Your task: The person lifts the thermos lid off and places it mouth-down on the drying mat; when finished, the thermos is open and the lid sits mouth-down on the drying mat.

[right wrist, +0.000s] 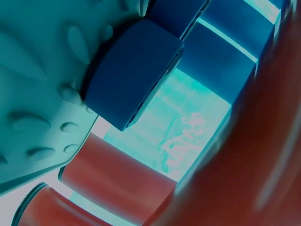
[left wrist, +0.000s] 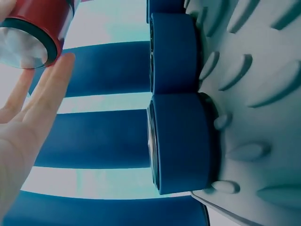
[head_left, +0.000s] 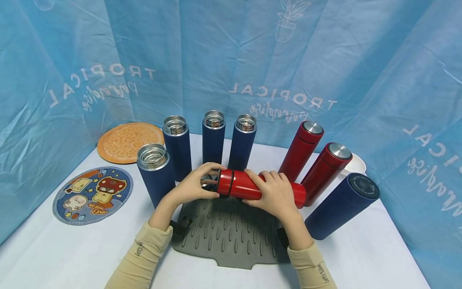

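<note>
A glossy red thermos (head_left: 242,185) lies sideways in the air above a dark grey ridged mat (head_left: 231,237). My right hand (head_left: 276,193) grips its body from above. At its left end, my left hand (head_left: 196,185) holds the cap (head_left: 225,181) between thumb and fingers; the silver cap top (left wrist: 22,47) shows in the left wrist view. The cap sits in line with the body, a dark ring between them. Several blue caps (left wrist: 183,143) stand on the mat's far part, mostly hidden in the head view behind the thermos and hands.
Several uncapped blue thermoses (head_left: 213,140) stand behind and left. At right are two capped red thermoses (head_left: 301,148), a capped blue thermos (head_left: 339,208) and a white dish (head_left: 355,164). A cartoon mat (head_left: 93,196) and an orange round mat (head_left: 128,142) lie left. A blue curtain (head_left: 223,52) surrounds the table.
</note>
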